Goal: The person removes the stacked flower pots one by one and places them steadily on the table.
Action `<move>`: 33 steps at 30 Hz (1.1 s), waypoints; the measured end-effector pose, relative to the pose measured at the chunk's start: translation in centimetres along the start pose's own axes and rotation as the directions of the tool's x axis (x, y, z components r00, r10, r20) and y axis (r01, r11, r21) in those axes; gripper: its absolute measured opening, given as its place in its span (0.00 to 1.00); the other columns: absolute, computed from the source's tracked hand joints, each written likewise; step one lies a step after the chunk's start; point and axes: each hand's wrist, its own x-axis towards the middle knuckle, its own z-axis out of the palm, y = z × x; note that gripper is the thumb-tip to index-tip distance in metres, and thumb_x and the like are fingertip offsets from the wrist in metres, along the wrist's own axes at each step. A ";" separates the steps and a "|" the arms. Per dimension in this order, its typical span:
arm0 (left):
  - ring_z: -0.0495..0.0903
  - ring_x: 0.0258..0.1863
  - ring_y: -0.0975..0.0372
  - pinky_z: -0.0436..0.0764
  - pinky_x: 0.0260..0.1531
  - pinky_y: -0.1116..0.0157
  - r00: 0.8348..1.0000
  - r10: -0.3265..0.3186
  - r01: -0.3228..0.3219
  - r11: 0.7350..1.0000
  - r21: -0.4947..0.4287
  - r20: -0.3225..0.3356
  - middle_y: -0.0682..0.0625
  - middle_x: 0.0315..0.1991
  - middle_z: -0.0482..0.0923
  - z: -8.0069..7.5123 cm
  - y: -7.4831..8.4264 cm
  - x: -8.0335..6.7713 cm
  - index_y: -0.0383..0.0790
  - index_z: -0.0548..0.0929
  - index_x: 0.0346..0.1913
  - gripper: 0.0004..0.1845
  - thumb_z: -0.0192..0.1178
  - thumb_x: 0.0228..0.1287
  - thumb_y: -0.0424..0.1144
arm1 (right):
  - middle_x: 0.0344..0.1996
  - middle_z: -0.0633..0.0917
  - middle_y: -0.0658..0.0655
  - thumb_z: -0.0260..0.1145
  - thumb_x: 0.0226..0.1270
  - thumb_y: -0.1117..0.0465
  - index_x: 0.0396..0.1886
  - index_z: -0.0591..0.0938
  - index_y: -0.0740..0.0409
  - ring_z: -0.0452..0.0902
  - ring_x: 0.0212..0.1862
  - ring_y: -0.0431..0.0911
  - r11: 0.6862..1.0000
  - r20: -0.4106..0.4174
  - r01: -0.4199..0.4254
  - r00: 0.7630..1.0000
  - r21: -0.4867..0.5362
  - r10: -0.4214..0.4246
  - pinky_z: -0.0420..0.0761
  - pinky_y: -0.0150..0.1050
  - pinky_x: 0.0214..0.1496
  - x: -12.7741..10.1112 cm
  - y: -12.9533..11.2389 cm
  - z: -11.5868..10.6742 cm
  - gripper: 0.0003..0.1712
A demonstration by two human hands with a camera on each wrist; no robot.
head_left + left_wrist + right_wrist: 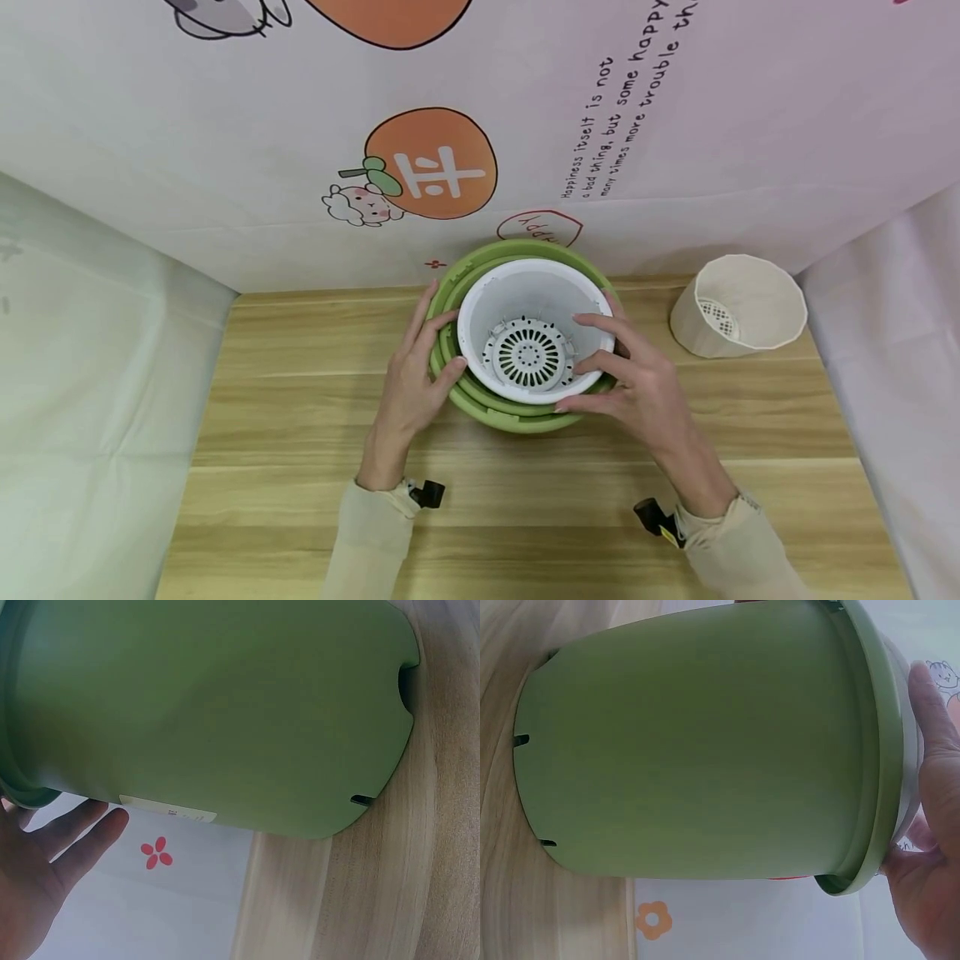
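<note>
A white plastic flowerpot (528, 292) with a slotted bottom sits nested inside a green flowerpot (495, 419), whose mouth shows more than one green rim. My right hand (641, 379) pinches the white pot's rim, with fingertips inside and the thumb at its near outer edge. On the other side, my left hand (414, 375) holds the green rim, fingers along its outside and thumb tip close against the white rim. Both wrist views show the smooth green outer wall (225, 705), with notches near its base. The right wrist view shows part of my right hand (934, 847) beside the rim.
To the right, an off-white pot (738, 304) with a perforated bottom stands tilted-looking on the wooden table (300, 433). A printed cloth (262, 167) rises behind the pots, and pale cloth (112, 375) hangs at both sides.
</note>
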 end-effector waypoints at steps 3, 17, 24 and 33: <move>0.58 0.74 0.54 0.77 0.56 0.47 1.000 -0.007 0.007 1.000 0.001 -0.001 0.57 0.80 0.45 0.1 -0.1 0.0 0.44 0.74 0.66 0.44 0.38 0.66 0.76 | 0.56 0.81 0.66 0.76 0.45 0.39 0.22 0.86 0.60 0.66 0.67 0.68 1.000 -0.010 -0.024 1.000 -0.009 0.024 0.70 0.40 0.67 -0.1 -0.2 0.0 0.26; 0.56 0.75 0.58 0.73 0.60 0.46 1.000 -0.017 0.017 1.000 -0.001 -0.009 0.58 0.80 0.45 0.1 0.1 0.1 0.45 0.75 0.65 0.42 0.41 0.65 0.76 | 0.50 0.85 0.60 0.77 0.44 0.39 0.22 0.87 0.57 0.78 0.55 0.60 0.983 -0.089 -0.177 0.979 0.047 0.181 0.77 0.29 0.57 0.2 -1.3 0.4 0.24; 0.56 0.75 0.58 0.73 0.61 0.47 1.000 -0.012 0.012 1.000 0.000 -0.015 0.58 0.80 0.45 0.0 0.1 0.1 0.44 0.75 0.65 0.42 0.41 0.65 0.75 | 0.47 0.85 0.63 0.77 0.43 0.39 0.22 0.86 0.58 0.70 0.65 0.66 0.990 -0.121 -0.134 0.983 0.044 0.138 0.64 0.50 0.72 0.2 -1.6 0.4 0.26; 0.55 0.76 0.58 0.71 0.63 0.47 1.000 0.002 -0.003 1.000 -0.005 -0.019 0.56 0.80 0.46 0.1 0.0 0.1 0.43 0.75 0.65 0.41 0.43 0.66 0.74 | 0.47 0.84 0.68 0.79 0.42 0.40 0.21 0.85 0.59 0.79 0.51 0.57 0.991 -0.174 -0.101 0.978 0.084 0.114 0.75 0.35 0.60 0.7 -1.5 0.3 0.26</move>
